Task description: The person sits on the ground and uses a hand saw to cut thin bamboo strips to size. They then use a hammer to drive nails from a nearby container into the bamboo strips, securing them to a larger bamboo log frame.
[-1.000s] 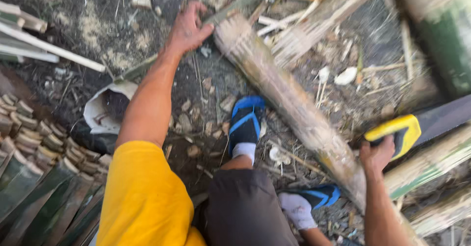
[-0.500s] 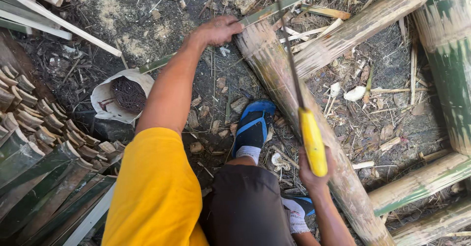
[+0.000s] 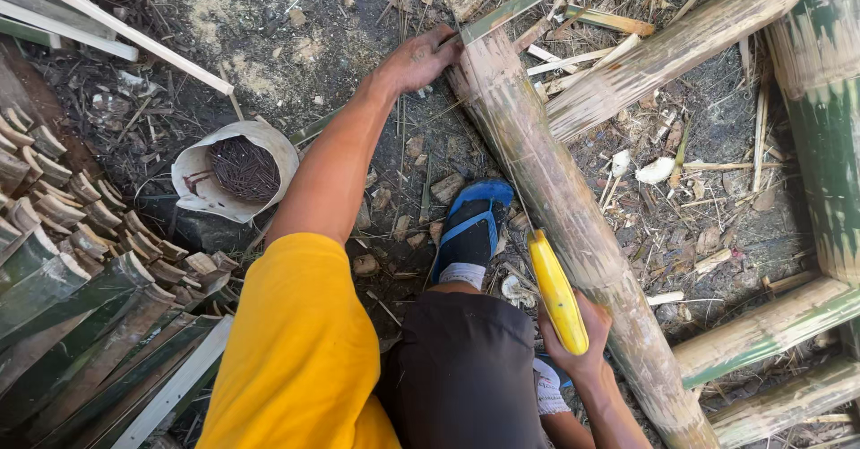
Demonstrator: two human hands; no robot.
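**Steadying the bamboo pole, tool raised**

At the far left, split bamboo strips (image 3: pixel 81 234) are lying stacked beside me, and just right of them a pale container (image 3: pixel 235 173) of dark nails is sitting on the ground, near enough to reach. My left hand (image 3: pixel 419 58) is pressing flat, fingers spread, against the upper end of the weathered bamboo pole (image 3: pixel 555 198), apparently to keep it from rolling. My foot in the blue sandal (image 3: pixel 470 230) is resting just beside the pole's near side, bracing me. Farther right, my right hand (image 3: pixel 573 342) is closing its grip tightly round the yellow handle (image 3: pixel 555 290) of a tool, holding it just over the pole's lower stretch; its blade isn't showing. The pole is running diagonally between both hands, with green bamboo trunks (image 3: pixel 820 100) lying well to the right.
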